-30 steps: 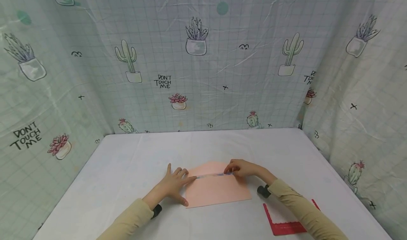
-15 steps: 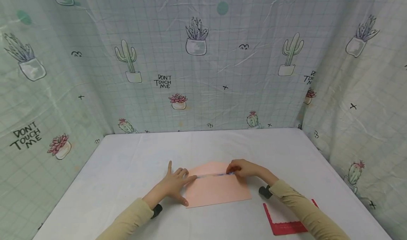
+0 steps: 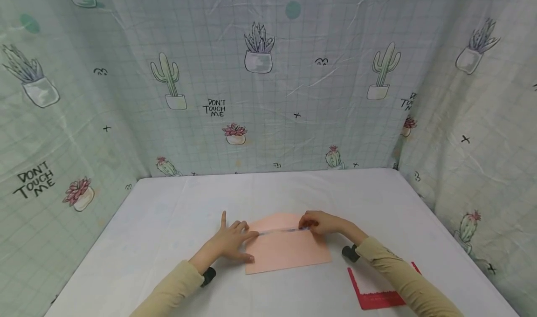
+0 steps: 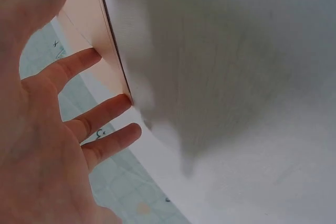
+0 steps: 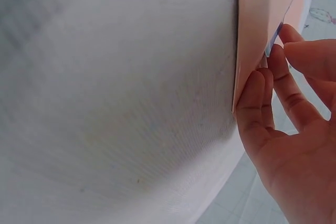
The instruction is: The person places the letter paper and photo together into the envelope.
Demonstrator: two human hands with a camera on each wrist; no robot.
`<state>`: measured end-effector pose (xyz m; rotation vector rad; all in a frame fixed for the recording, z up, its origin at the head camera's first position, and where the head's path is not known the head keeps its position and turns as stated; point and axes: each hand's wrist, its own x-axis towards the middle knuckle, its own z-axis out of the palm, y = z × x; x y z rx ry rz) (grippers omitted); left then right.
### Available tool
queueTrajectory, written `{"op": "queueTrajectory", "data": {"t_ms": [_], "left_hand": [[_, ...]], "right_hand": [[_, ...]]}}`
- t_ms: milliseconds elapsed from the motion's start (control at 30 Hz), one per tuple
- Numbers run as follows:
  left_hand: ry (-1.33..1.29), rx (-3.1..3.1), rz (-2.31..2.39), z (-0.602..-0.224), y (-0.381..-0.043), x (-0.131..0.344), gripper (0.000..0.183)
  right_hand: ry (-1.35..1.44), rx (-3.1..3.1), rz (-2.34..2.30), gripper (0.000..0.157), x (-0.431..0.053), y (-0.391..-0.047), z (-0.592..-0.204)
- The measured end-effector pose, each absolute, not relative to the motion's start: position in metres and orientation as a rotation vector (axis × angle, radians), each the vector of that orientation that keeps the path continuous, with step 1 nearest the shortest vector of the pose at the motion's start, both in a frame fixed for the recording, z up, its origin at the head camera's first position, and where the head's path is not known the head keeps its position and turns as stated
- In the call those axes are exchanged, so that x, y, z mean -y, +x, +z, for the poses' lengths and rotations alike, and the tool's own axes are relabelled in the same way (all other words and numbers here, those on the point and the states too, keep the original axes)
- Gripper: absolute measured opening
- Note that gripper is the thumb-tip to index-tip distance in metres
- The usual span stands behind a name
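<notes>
A peach envelope lies on the table with its flap folded out toward the back. Along the fold runs a narrow, shiny bluish-white strip. My left hand rests at the envelope's left edge, fingers spread, index fingertip at the strip's left end and thumb on the paper. In the left wrist view, fingertips touch the envelope's edge. At the strip's right end, the thumb and fingers of my right hand pinch it. A bluish bit of strip shows between the fingertips in the right wrist view.
A red-bordered card with a pale middle lies at the front right, partly under my right forearm. The white table ends at a curtain printed with cacti at the back and sides.
My left thumb has moved up from the envelope's lower left corner onto its face. My right hand shifted slightly right along the strip, then stayed there.
</notes>
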<state>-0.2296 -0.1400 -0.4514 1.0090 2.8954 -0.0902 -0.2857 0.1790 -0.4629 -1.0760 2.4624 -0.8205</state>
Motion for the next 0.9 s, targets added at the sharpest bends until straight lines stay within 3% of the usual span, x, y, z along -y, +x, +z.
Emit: {"op": "queueTrajectory", "data": {"t_ms": [900], "left_hand": [[0.911,-2.941,-0.039,-0.447,-0.227,0.129,0.035]], "right_hand": [[-1.069,-2.512,-0.750,0.031,-0.173,-0.281,-0.459]]}}
